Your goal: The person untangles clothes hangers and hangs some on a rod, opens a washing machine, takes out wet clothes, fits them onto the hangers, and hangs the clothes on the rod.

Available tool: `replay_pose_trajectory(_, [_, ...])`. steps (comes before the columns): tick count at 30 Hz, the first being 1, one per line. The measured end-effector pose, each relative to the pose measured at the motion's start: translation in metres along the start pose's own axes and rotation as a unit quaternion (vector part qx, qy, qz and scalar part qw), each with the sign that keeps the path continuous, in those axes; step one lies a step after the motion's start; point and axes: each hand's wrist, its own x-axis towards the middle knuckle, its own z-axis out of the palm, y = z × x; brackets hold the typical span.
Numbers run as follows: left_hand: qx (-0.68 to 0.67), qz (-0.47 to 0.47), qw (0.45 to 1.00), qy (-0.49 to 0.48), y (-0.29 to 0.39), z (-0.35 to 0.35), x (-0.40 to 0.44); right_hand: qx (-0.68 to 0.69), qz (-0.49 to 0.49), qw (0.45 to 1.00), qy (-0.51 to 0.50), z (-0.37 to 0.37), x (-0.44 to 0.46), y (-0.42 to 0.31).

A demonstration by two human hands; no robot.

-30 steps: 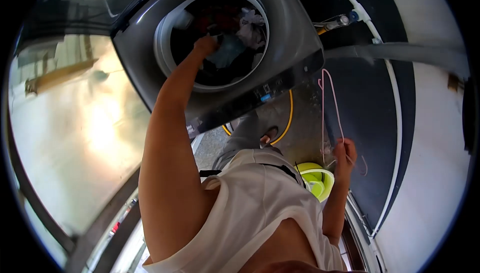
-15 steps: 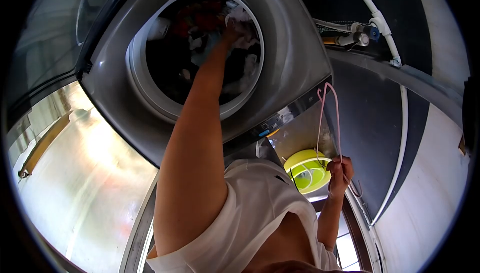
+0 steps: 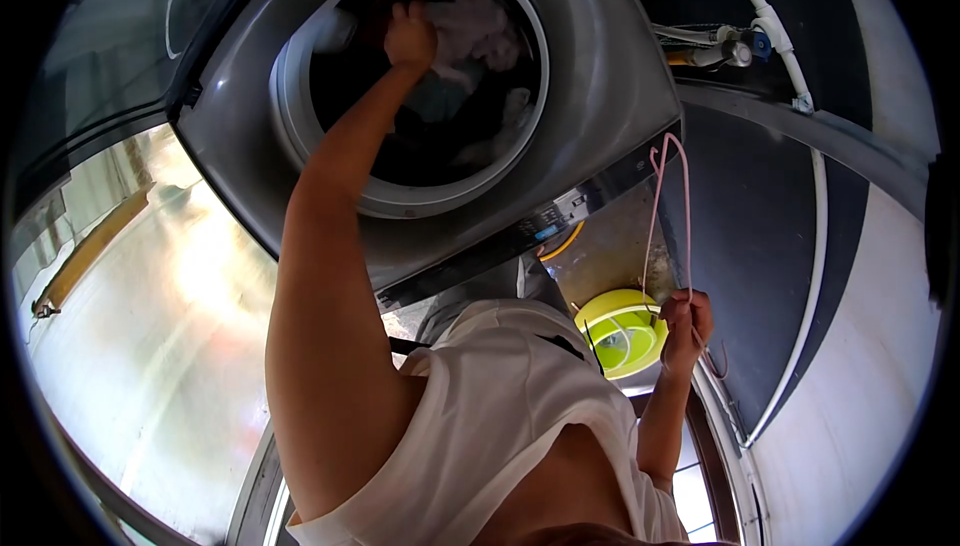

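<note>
My left hand [image 3: 411, 38] is inside the drum of a grey top-loading washing machine [image 3: 590, 76], its fingers curled down among the laundry. Dim light hides what they grip. Just right of it lies a crumpled pale garment [image 3: 468, 24], with a grey-green cloth [image 3: 438, 98] below and dark shadow around. At the lower right, my right hand [image 3: 688, 328] is closed around a thin pink clothes hanger [image 3: 688, 206]. The hanger's bent loop points up beside the machine's front corner, and its hook hangs below my fingers.
A yellow-green basin [image 3: 600, 308] stands below the machine, left of my right hand. The machine's lid [image 3: 110, 76] is raised at the left. White pipes [image 3: 815, 246] and a tap [image 3: 735, 53] run along the dark wall at the right.
My left hand has moved left across the drum, from the pale garment to its left side. My right hand still holds the hanger. The view has shifted slightly.
</note>
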Motion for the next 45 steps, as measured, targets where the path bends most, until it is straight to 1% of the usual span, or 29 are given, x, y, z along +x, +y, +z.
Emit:
replay_pose_trajectory(2, [0.073, 0.029, 0.99, -0.117, -0.022, 0.05, 0.004, -0.001, -0.002, 1.0, 0.009, 0.003, -0.001, 0.004])
replay_pose_trajectory(4, [0.064, 0.116, 0.953, -0.271, -0.029, 0.084, -0.02, 0.021, -0.004, 1.0, 0.006, 0.006, -0.001, 0.008])
replay_pose_trajectory(5, [0.071, 0.145, 0.939, -0.303, -0.047, 0.138, -0.037, 0.032, -0.007, 0.999, 0.005, 0.007, -0.001, 0.011])
replay_pose_trajectory(7, [0.072, 0.297, 0.87, -0.386, -0.039, 0.157, -0.063, 0.028, -0.013, 1.0, -0.002, 0.009, -0.001, 0.01])
replay_pose_trajectory(8, [0.065, 0.412, 0.801, -0.43, -0.03, 0.159, -0.078, 0.024, -0.016, 1.0, -0.005, 0.008, -0.001, 0.009])
replay_pose_trajectory(9, [-0.053, 0.339, 0.816, -0.465, -0.029, 0.179, -0.084, 0.013, -0.014, 1.0, -0.001, 0.008, -0.001, 0.006])
replay_pose_trajectory(10, [-0.169, 0.259, 0.814, -0.493, -0.034, 0.21, -0.094, 0.004, -0.011, 1.0, 0.004, 0.008, -0.001, 0.005])
replay_pose_trajectory(12, [-0.231, 0.142, 0.801, -0.534, -0.033, 0.219, -0.101, -0.008, -0.006, 1.0, 0.003, 0.007, -0.006, 0.002])
replay_pose_trajectory(13, [-0.182, 0.112, 0.808, -0.549, -0.026, 0.196, -0.088, -0.009, -0.01, 1.0, -0.005, 0.006, -0.004, 0.003])
replay_pose_trajectory(15, [-0.134, 0.054, 0.835, -0.532, -0.009, 0.125, -0.067, -0.003, -0.021, 1.0, -0.014, 0.005, -0.002, 0.006])
replay_pose_trajectory(16, [-0.137, 0.027, 0.854, -0.501, 0.002, 0.081, -0.064, -0.01, -0.022, 1.0, -0.014, 0.005, -0.001, 0.005])
replay_pose_trajectory(17, [-0.138, -0.001, 0.872, -0.469, 0.008, 0.053, -0.063, -0.017, -0.023, 1.0, -0.013, 0.005, 0.0, 0.004])
replay_pose_trajectory(20, [-0.16, 0.058, 0.897, -0.409, -0.011, 0.015, -0.047, -0.017, -0.018, 1.0, -0.005, 0.005, -0.004, -0.001])
replay_pose_trajectory(21, [-0.202, 0.025, 0.9, -0.386, -0.013, -0.012, -0.046, -0.016, -0.023, 1.0, -0.005, 0.004, -0.005, -0.002])
replay_pose_trajectory(23, [-0.289, -0.037, 0.897, -0.334, -0.001, -0.091, -0.047, -0.008, -0.045, 0.999, -0.002, 0.006, -0.006, -0.007])
replay_pose_trajectory(26, [-0.259, -0.057, 0.917, -0.298, 0.029, -0.195, -0.072, 0.006, -0.056, 0.998, -0.003, -0.001, -0.01, -0.008])
replay_pose_trajectory(27, [-0.305, -0.07, 0.917, -0.247, 0.032, -0.218, -0.079, 0.005, -0.08, 0.997, -0.007, 0.0, -0.011, -0.013])
replay_pose_trajectory(29, [-0.392, -0.091, 0.903, -0.148, 0.036, -0.26, -0.1, 0.026, -0.083, 0.996, -0.008, -0.008, -0.015, -0.015])
replay_pose_trajectory(30, [-0.412, -0.066, 0.905, -0.081, 0.049, -0.295, -0.119, 0.037, -0.086, 0.996, -0.009, -0.012, -0.018, -0.016])
replay_pose_trajectory(31, [-0.486, -0.046, 0.871, -0.057, 0.038, -0.311, -0.115, 0.04, -0.089, 0.995, -0.016, -0.017, -0.021, -0.018])
replay_pose_trajectory(32, [-0.513, -0.009, 0.857, -0.043, 0.042, -0.346, -0.125, 0.043, -0.094, 0.994, -0.023, -0.023, -0.025, -0.02])
replay_pose_trajectory(34, [-0.591, 0.042, 0.804, 0.048, 0.048, -0.395, -0.145, 0.067, -0.106, 0.991, -0.041, -0.03, -0.035, -0.023])
replay_pose_trajectory(36, [-0.607, 0.077, 0.784, 0.107, 0.067, -0.443, -0.178, 0.109, -0.12, 0.985, -0.06, -0.04, -0.047, -0.026])
replay_pose_trajectory(38, [-0.647, 0.13, 0.741, 0.127, 0.068, -0.479, -0.197, 0.094, -0.141, 0.983, -0.065, -0.05, -0.061, -0.03])
replay_pose_trajectory(39, [-0.811, 0.138, 0.568, 0.004, 0.046, -0.5, -0.194, 0.085, -0.15, 0.983, -0.065, -0.055, -0.069, -0.032])
replay_pose_trajectory(41, [-0.736, 0.223, 0.619, 0.156, 0.144, -0.525, -0.279, 0.101, -0.193, 0.974, -0.062, -0.064, -0.081, -0.033])
replay_pose_trajectory(42, [-0.739, 0.318, 0.575, 0.146, 0.154, -0.536, -0.298, 0.108, -0.215, 0.969, -0.058, -0.07, -0.085, -0.034])
replay_pose_trajectory(44, [-0.756, 0.392, 0.502, 0.151, 0.187, -0.562, -0.337, 0.125, -0.277, 0.951, -0.049, -0.083, -0.093, -0.042])
replay_pose_trajectory(45, [-0.741, 0.45, 0.479, 0.14, 0.205, -0.577, -0.357, 0.127, -0.311, 0.941, -0.036, -0.09, -0.099, -0.052])
